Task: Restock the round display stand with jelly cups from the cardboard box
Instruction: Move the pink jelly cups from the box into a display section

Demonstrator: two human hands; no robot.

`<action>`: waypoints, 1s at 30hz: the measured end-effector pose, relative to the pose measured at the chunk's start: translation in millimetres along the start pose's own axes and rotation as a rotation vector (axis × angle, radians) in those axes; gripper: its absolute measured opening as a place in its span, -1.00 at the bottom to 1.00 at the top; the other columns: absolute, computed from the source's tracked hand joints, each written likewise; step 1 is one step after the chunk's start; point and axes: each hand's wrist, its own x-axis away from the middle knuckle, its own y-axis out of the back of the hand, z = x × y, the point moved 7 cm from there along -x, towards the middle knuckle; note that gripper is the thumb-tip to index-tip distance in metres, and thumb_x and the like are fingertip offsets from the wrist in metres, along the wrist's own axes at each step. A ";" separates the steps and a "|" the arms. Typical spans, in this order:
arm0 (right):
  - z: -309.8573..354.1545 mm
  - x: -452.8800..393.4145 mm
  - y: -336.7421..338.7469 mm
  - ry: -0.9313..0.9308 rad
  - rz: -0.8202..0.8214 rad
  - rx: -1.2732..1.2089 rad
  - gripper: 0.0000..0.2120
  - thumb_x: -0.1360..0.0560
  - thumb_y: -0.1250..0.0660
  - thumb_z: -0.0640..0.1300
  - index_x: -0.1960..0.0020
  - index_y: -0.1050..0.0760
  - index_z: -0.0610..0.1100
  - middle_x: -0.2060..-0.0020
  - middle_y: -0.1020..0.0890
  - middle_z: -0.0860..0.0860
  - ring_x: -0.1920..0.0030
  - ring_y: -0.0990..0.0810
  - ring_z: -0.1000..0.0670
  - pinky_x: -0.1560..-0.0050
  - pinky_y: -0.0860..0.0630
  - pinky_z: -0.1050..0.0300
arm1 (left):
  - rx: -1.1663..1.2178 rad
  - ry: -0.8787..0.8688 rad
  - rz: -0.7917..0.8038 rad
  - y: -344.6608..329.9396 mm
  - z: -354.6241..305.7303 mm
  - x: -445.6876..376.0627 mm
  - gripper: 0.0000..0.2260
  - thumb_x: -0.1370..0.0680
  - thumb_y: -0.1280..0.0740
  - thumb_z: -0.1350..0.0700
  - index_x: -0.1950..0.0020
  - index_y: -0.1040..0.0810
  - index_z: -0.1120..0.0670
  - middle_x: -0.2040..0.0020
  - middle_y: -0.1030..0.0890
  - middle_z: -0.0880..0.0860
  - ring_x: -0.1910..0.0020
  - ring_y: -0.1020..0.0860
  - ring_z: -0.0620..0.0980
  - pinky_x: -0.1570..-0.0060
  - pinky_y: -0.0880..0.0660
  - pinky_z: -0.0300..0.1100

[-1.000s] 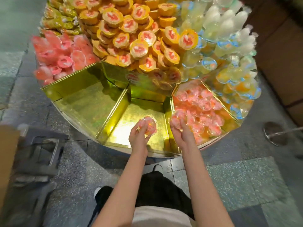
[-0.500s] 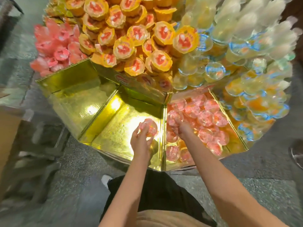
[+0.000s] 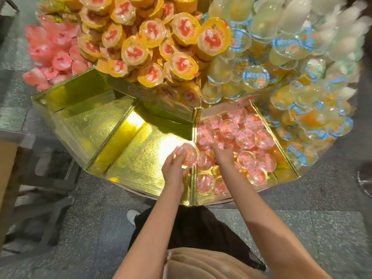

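The round display stand has gold wedge compartments along its near rim. My left hand grips a clear pink jelly cup above the right side of the bare middle compartment, close to the gold divider. My right hand reaches into the neighbouring right compartment, among several pink jelly cups. Its fingertips are down between the cups and hidden. A brown cardboard edge shows at the far left.
Yellow-lidded cups are piled on the upper tier, pink packs at the left, clear blue-labelled cups at the right. Another bare gold compartment lies left. A grey cart frame stands on the floor at left, a metal base at right.
My right hand moved forward with its cup into the right compartment and now sits among the cups there. My left hand stays over the middle compartment with its cup. The view moved closer.
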 end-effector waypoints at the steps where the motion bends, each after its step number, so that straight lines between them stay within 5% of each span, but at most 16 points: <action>1: -3.5 11.7 3.4 0.003 0.056 0.027 -0.25 -0.42 -0.44 0.16 -0.43 -0.29 -0.22 -0.23 -0.54 -0.16 -0.14 -0.58 -0.16 -0.12 -0.54 -0.06 | -0.020 -0.002 0.022 -3.5 1.1 -0.4 -0.74 -0.48 -0.45 0.18 -0.15 -0.57 0.00 -0.09 -0.62 0.03 -0.07 -0.58 -0.05 0.17 -0.58 -0.17; 3: -8.1 41.4 1.3 -0.006 0.299 -0.041 -0.40 -0.48 -0.33 0.23 -0.33 -0.43 -0.16 -0.08 -0.63 -0.16 0.03 -0.65 -0.12 0.07 -0.60 0.02 | -0.069 -0.006 0.069 -13.6 3.6 0.7 -0.76 -0.48 -0.45 0.19 -0.11 -0.58 0.00 -0.01 -0.64 -0.01 0.03 -0.60 -0.12 0.15 -0.59 -0.16; 6: -8.6 71.2 -1.8 0.013 0.555 -0.206 -0.55 -0.53 -0.30 0.11 -0.35 -0.40 -0.07 -0.16 -0.59 -0.15 -0.04 -0.65 -0.12 0.05 -0.62 0.05 | -0.170 -0.030 0.122 -30.0 11.0 2.6 -0.78 -0.47 -0.47 0.16 -0.09 -0.59 0.01 0.07 -0.65 -0.02 0.15 -0.65 -0.12 0.06 -0.61 -0.09; 9: -13.6 67.9 10.5 -0.001 0.458 -0.371 -0.56 -0.50 -0.39 -0.16 -0.32 -0.37 -0.22 -0.17 -0.58 -0.24 -0.09 -0.64 -0.16 -0.05 -0.60 0.07 | -0.244 -0.014 0.175 -44.1 22.8 3.0 -0.69 -0.48 -0.46 0.07 -0.20 -0.59 0.10 0.00 -0.67 0.05 0.02 -0.65 0.06 -0.07 -0.58 0.04; 14: -16.7 45.8 31.2 -0.046 0.399 -0.527 -0.71 -0.53 -0.34 -0.24 -0.20 -0.47 -0.37 -0.08 -0.63 -0.26 -0.07 -0.65 -0.15 -0.04 -0.61 0.12 | -0.409 -0.005 0.253 -63.1 30.8 4.9 -0.61 -0.57 -0.27 -0.14 -0.33 -0.50 0.02 -0.21 -0.56 0.01 -0.16 -0.54 0.03 -0.11 -0.48 -0.08; 17: -14.4 28.4 38.4 -0.066 0.343 -0.647 -0.72 -0.54 -0.33 -0.25 -0.19 -0.46 -0.37 -0.14 -0.60 -0.26 -0.10 -0.64 -0.15 -0.05 -0.61 0.12 | -0.690 -0.228 0.253 -64.4 23.5 -2.5 -0.58 -0.60 -0.28 -0.01 -0.46 -0.35 0.00 -0.42 -0.38 0.03 -0.38 -0.37 0.04 -0.26 -0.35 -0.11; 20: -8.8 6.8 39.8 -0.078 0.276 -0.676 -0.89 -0.56 -0.29 -0.29 -0.08 -0.46 -0.27 -0.09 -0.60 -0.24 -0.08 -0.63 -0.13 -0.01 -0.62 0.15 | -0.902 -0.231 0.193 -58.7 25.2 -8.0 -0.46 -0.60 -0.29 0.10 -0.54 -0.19 0.07 -0.54 -0.18 0.06 -0.51 -0.16 0.06 -0.42 -0.17 -0.07; 23: -16.1 -16.2 29.7 -0.127 0.208 -0.592 -0.79 -0.57 -0.27 -0.30 -0.18 -0.43 -0.34 -0.05 -0.60 -0.21 0.00 -0.63 -0.08 0.11 -0.63 0.18 | -0.976 -0.253 0.185 -57.9 26.7 -10.2 -0.45 -0.60 -0.30 0.12 -0.55 -0.17 0.09 -0.54 -0.19 0.07 -0.52 -0.13 0.05 -0.44 -0.12 -0.09; 27: -41.0 -34.9 21.1 -0.195 0.104 -0.482 -0.53 -0.53 -0.35 -0.23 -0.37 -0.33 -0.36 -0.15 -0.57 -0.25 -0.13 -0.60 -0.17 -0.12 -0.58 -0.01 | -1.083 -0.254 0.199 -56.9 29.6 -16.0 -0.45 -0.60 -0.28 0.12 -0.55 -0.16 0.08 -0.55 -0.14 0.06 -0.53 -0.07 0.04 -0.44 -0.11 -0.09; 30: -37.3 -31.5 21.6 -0.173 0.040 -0.425 -0.54 -0.52 -0.38 -0.17 -0.35 -0.39 -0.30 0.07 -0.61 -0.13 0.08 -0.65 -0.07 0.06 -0.62 0.10 | -1.107 -0.268 0.220 -55.2 29.5 -18.7 -0.44 -0.59 -0.29 0.14 -0.55 -0.17 0.07 -0.55 -0.12 0.04 -0.52 -0.07 0.02 -0.43 -0.12 -0.11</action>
